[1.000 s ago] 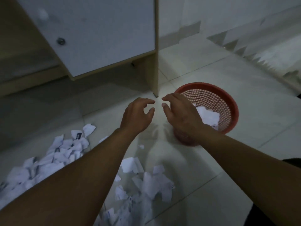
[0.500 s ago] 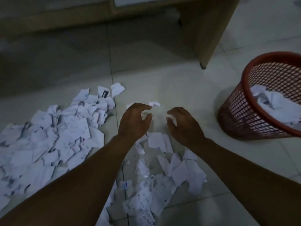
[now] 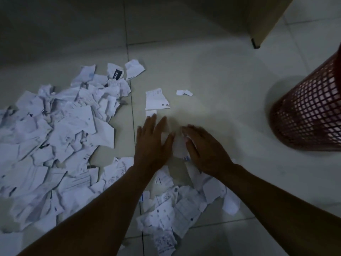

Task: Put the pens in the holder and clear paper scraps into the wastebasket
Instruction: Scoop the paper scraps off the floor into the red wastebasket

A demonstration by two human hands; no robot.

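I see my left hand (image 3: 153, 145) and right hand (image 3: 204, 150) low over the tiled floor (image 3: 221, 80), fingers (image 3: 158, 124) straight, a paper scrap (image 3: 178, 146) between them. A big heap of scraps (image 3: 55, 137) spreads toward the floor's left edge; a smaller pile (image 3: 171, 209) lies under my forearms. The red mesh wastebasket (image 3: 310, 115) stands at the right edge, near a wooden furniture leg (image 3: 262, 23).

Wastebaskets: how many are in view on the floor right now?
1. The red mesh wastebasket stands at the right edge, right of the right hand, partly cut off by the frame. Others may lie outside the view.
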